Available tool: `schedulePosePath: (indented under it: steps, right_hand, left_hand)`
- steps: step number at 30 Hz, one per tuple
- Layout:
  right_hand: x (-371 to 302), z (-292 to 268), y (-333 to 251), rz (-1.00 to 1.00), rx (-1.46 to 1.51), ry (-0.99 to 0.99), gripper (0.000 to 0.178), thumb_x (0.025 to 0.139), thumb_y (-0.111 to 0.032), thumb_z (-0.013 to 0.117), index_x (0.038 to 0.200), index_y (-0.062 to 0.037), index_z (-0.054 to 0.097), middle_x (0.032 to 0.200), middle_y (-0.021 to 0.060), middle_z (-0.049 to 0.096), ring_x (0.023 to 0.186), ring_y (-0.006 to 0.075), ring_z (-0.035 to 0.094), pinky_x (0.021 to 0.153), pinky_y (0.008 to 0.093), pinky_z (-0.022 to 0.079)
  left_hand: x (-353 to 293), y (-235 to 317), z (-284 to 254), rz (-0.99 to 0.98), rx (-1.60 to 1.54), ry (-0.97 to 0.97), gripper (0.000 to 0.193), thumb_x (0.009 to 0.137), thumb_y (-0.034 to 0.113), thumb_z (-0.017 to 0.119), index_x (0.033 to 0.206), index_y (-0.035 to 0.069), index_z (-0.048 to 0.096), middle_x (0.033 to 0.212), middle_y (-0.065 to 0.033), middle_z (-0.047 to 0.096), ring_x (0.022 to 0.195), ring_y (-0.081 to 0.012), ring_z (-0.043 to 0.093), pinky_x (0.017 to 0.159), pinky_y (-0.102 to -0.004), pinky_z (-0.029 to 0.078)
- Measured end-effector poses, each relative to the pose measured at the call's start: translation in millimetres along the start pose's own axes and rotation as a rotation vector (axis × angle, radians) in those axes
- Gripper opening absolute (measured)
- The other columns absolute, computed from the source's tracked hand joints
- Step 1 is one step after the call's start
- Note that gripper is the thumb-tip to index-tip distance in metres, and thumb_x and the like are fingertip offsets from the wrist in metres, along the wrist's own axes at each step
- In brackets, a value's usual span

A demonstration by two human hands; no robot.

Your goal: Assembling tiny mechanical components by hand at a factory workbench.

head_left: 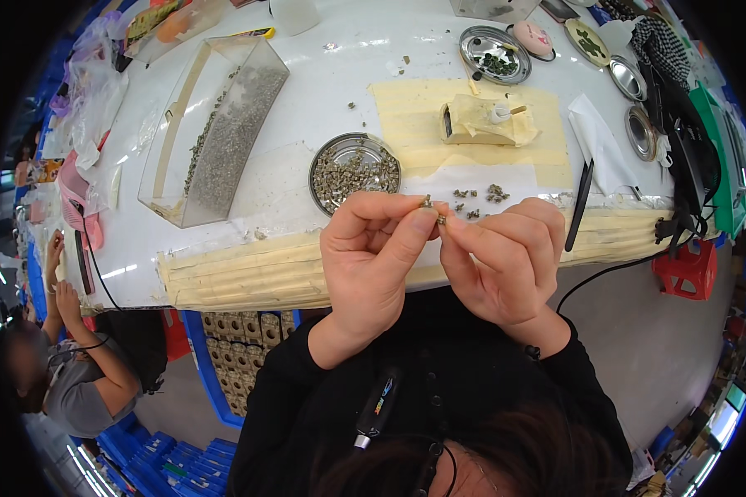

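Observation:
My left hand pinches a small brownish-grey metallic-looking piece between thumb and forefinger. Close beside it, my right hand is closed in a pinch on a second small piece. The fingertips of both hands nearly meet; whether the two pieces touch, I cannot tell. Just beyond my left hand stands a round metal dish of many similar pieces. A loose cluster of such pieces lies on white paper past my right hand.
A clear bin of small pieces stands at left. A tape-wrapped block sits on yellowish tape, with a metal dish of dark green bits behind. A black tool lies at right. Another person works at far left.

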State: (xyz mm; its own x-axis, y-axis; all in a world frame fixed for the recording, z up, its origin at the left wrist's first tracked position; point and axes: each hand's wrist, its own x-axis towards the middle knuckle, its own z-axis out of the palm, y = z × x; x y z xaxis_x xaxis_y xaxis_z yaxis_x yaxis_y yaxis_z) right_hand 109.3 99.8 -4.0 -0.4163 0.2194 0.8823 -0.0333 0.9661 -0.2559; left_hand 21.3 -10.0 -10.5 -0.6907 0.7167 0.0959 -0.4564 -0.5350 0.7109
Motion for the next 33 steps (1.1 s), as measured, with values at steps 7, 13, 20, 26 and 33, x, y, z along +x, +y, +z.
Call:
schedulePosePath:
  steps: [7, 13, 20, 26, 33]
  right_hand:
    - [4, -3, -2, 0.072, -0.009, -0.020, 0.026, 0.068, -0.002, 0.079, 0.090, -0.0097, 0.069, 0.079, -0.0018, 0.058, 0.068, 0.0171, 0.052, 0.060, 0.0287, 0.040]
    - [11, -4, -5, 0.184, 0.127, -0.064, 0.027, 0.065, -0.001, 0.081, 0.088, -0.0090, 0.069, 0.079, 0.0002, 0.060, 0.070, 0.0193, 0.054, 0.059, 0.0286, 0.044]
    - [12, -5, 2, 0.170, 0.195, -0.097, 0.030, 0.061, 0.001, 0.081, 0.087, -0.0073, 0.070, 0.079, 0.0021, 0.062, 0.070, 0.0203, 0.055, 0.058, 0.0290, 0.044]
    - [10, -2, -4, 0.233, 0.215, -0.059, 0.027, 0.064, 0.003, 0.080, 0.087, -0.0062, 0.069, 0.079, 0.0039, 0.062, 0.069, 0.0206, 0.055, 0.058, 0.0291, 0.044]
    - [8, 2, -6, 0.281, 0.241, -0.029, 0.026, 0.064, 0.004, 0.078, 0.086, -0.0055, 0.070, 0.079, 0.0045, 0.063, 0.068, 0.0203, 0.055, 0.058, 0.0292, 0.043]
  left_hand:
    - [-1, -3, 2, 0.078, 0.013, -0.016, 0.017, 0.091, -0.008, 0.060, 0.107, -0.002, 0.059, 0.104, -0.0171, 0.069, 0.098, -0.0190, 0.067, 0.088, -0.0302, 0.056]
    - [1, -1, 2, 0.055, -0.088, -0.024, 0.018, 0.091, -0.006, 0.061, 0.108, -0.002, 0.059, 0.104, -0.0161, 0.069, 0.099, -0.0191, 0.067, 0.088, -0.0305, 0.056]
    - [3, 1, -4, -0.005, -0.113, -0.051, 0.017, 0.090, -0.007, 0.062, 0.107, -0.001, 0.060, 0.102, -0.0132, 0.069, 0.096, -0.0177, 0.067, 0.087, -0.0303, 0.055]
    - [1, -3, 0, 0.075, -0.078, -0.011, 0.020, 0.088, -0.011, 0.062, 0.106, -0.002, 0.061, 0.104, -0.0138, 0.067, 0.097, -0.0177, 0.067, 0.087, -0.0287, 0.054]
    - [1, -8, 1, 0.168, -0.010, -0.017, 0.021, 0.088, -0.011, 0.063, 0.106, -0.002, 0.061, 0.103, -0.0129, 0.066, 0.097, -0.0173, 0.066, 0.087, -0.0272, 0.054]
